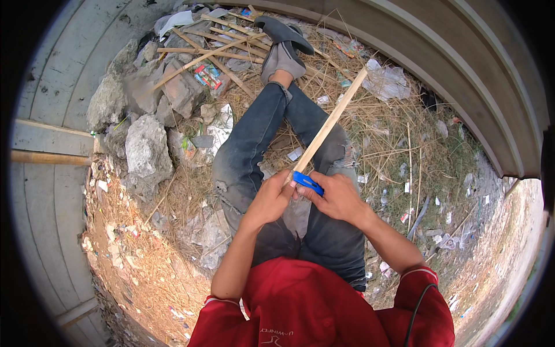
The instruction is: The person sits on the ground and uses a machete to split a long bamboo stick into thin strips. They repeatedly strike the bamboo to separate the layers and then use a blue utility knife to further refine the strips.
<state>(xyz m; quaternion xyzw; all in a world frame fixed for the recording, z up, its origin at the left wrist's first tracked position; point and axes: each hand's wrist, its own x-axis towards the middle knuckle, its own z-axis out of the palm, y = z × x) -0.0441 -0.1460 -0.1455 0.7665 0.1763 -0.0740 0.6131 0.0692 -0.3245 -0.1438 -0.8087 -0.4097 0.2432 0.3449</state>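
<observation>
My left hand is closed round the lower end of a long, pale bamboo strip, which slants up and away to the right above my legs. My right hand grips a blue utility knife, held across the strip close to my left fingers. The knife's blade cannot be made out. Both hands nearly meet over my lap, thumbs at the knife. Fingers hide the strip's near end.
My legs in torn jeans stretch ahead, crossed at the ankles. More bamboo strips lie beyond my feet. Rocks are piled to the left. Dry grass and litter cover the ground; a plastic bag lies far right, by a corrugated wall.
</observation>
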